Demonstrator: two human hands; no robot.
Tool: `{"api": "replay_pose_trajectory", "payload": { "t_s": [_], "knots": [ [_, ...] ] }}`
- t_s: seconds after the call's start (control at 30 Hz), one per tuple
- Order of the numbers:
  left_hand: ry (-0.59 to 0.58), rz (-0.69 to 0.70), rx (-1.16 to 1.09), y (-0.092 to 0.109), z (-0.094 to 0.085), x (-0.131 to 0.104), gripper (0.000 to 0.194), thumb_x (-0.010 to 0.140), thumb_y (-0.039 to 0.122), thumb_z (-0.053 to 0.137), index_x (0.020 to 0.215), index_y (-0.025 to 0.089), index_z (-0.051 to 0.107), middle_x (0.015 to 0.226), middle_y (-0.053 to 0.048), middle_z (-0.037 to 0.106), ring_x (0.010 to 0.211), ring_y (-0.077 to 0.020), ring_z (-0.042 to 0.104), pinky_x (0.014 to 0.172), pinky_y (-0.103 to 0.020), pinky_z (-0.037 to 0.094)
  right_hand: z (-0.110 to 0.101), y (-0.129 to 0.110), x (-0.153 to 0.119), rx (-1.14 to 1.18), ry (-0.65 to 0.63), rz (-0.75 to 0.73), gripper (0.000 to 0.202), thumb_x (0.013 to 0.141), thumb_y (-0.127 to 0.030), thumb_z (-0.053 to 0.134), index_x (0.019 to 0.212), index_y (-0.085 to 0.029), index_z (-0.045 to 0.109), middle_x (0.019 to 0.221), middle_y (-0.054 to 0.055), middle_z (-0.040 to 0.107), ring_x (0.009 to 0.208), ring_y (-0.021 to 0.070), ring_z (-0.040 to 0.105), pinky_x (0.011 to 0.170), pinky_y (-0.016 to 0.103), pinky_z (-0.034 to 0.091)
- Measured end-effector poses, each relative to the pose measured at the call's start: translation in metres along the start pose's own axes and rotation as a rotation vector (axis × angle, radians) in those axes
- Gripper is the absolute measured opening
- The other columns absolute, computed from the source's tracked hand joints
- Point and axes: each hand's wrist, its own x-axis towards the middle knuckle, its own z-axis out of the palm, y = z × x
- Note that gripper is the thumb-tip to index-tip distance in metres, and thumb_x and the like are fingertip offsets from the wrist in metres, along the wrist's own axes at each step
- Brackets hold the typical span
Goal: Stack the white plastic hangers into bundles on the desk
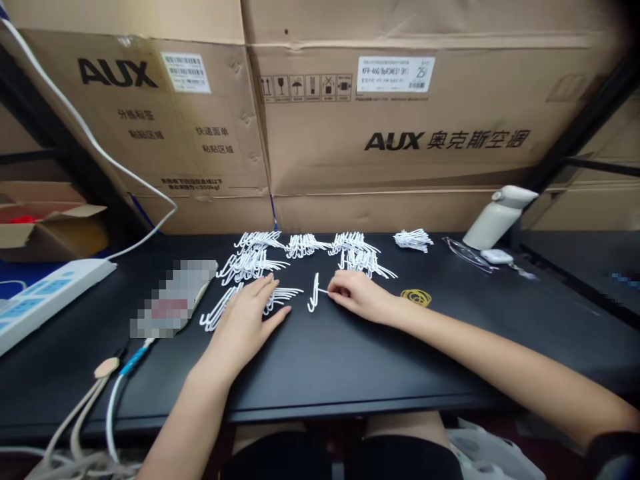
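White hooks lie in several groups on the black table. My left hand rests over the nearest row of hooks, fingers stretched out and thumb apart; part of that row is hidden under it. To its right, my right hand pinches the straight end of a single white hook, whose curved end points toward me. Behind the hands lie a left pile, a middle pile and a right pile of hooks. Farther right sits a bunched bundle of hooks.
Yellow rubber bands lie beside my right forearm. Glasses, a white case and a white bottle are at the back right. A blurred-out phone and a power strip are left. Cardboard boxes wall the back.
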Motion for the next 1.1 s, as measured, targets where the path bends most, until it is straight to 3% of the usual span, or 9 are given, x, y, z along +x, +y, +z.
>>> {"api": "replay_pose_trajectory", "payload": {
  "t_s": [0.2,0.37,0.5,0.57,0.67,0.73,0.83,0.93,1.1],
  "knots": [
    [0.155,0.003,-0.102,0.017,-0.007,0.008,0.047,0.089,0.047,0.048,0.122,0.015,0.058,0.133,-0.016,0.055,0.123,-0.0298,0.051,0.107,-0.048,0.034,-0.001,0.005,-0.013,0.022,0.271,-0.023,0.015,0.092,-0.024,0.047,0.084,-0.019,0.058,0.076,0.004,0.053,0.065,0.0143,0.049,0.064,0.027,0.044],
    [0.04,0.035,-0.327,0.071,-0.016,0.037,0.049,0.094,0.046,0.039,0.13,0.015,0.05,0.13,-0.014,0.058,0.121,-0.0253,0.053,0.102,-0.04,0.04,0.003,-0.001,-0.016,0.12,0.365,-0.01,0.013,0.092,-0.027,0.047,0.085,-0.019,0.056,0.079,0.004,0.055,0.065,0.0146,0.05,0.064,0.029,0.045],
    [-0.036,0.062,-0.394,0.099,0.005,0.072,0.041,0.094,0.044,0.038,0.119,0.017,0.056,0.111,-0.013,0.065,0.096,-0.0262,0.063,0.088,-0.04,0.045,0.003,0.0,-0.02,0.188,0.388,0.058,0.016,0.09,-0.03,0.049,0.079,-0.02,0.054,0.074,0.004,0.052,0.063,0.0156,0.05,0.06,0.029,0.045],
    [0.002,0.047,-0.467,0.099,0.021,0.085,0.032,0.095,0.039,0.036,0.097,0.018,0.06,0.086,-0.01,0.066,0.078,-0.0234,0.062,0.079,-0.037,0.045,0.004,0.002,-0.019,0.247,0.401,0.111,0.016,0.089,-0.032,0.051,0.08,-0.02,0.055,0.076,0.004,0.054,0.063,0.0154,0.051,0.06,0.029,0.045],
    [0.05,0.022,-0.522,0.09,0.039,0.094,0.031,0.096,0.032,0.032,0.083,0.02,0.057,0.068,-0.004,0.059,0.064,-0.0186,0.057,0.07,-0.032,0.044,0.006,0.004,-0.018,0.356,0.426,0.203,0.021,0.089,-0.038,0.051,0.084,-0.019,0.058,0.079,0.004,0.057,0.063,0.0152,0.053,0.058,0.028,0.045],
    [0.114,-0.108,-0.805,0.084,0.045,0.094,0.03,0.095,0.033,0.036,0.076,0.02,0.055,0.058,0.0,0.053,0.056,-0.0149,0.052,0.062,-0.027,0.043,0.008,0.003,-0.017,0.436,0.434,0.258,0.025,0.09,-0.043,0.05,0.086,-0.019,0.059,0.076,0.004,0.058,0.06,0.0145,0.052,0.056,0.028,0.045],
    [0.058,-0.351,-1.191,0.079,0.046,0.093,0.03,0.094,0.039,0.037,0.077,0.019,0.052,0.053,0.004,0.046,0.037,-0.0083,0.038,0.042,-0.022,0.033,0.009,0.001,-0.017,0.533,0.434,0.29,0.028,0.091,-0.045,0.047,0.085,-0.019,0.056,0.071,0.002,0.058,0.051,0.0118,0.049,0.05,0.026,0.042],
    [0.052,-0.501,-1.458,0.078,0.042,0.092,0.027,0.095,0.037,0.034,0.082,0.018,0.049,0.053,0.006,0.046,0.033,-0.005,0.03,0.036,-0.018,0.026,0.01,-0.001,-0.017,0.542,0.406,0.293,0.028,0.093,-0.044,0.043,0.086,-0.019,0.054,0.063,0.0,0.056,0.045,0.01,0.046,0.046,0.024,0.038],
    [-0.039,-0.617,-1.835,0.079,0.034,0.091,0.025,0.097,0.029,0.033,0.082,0.017,0.049,0.052,0.006,0.046,0.033,-0.0036,0.03,0.035,-0.016,0.025,0.015,0.002,-0.004,0.32,0.155,0.197,0.017,0.087,-0.031,0.051,0.08,-0.017,0.057,0.066,0.001,0.059,0.053,0.0114,0.05,0.055,0.025,0.042]
  ]
}}
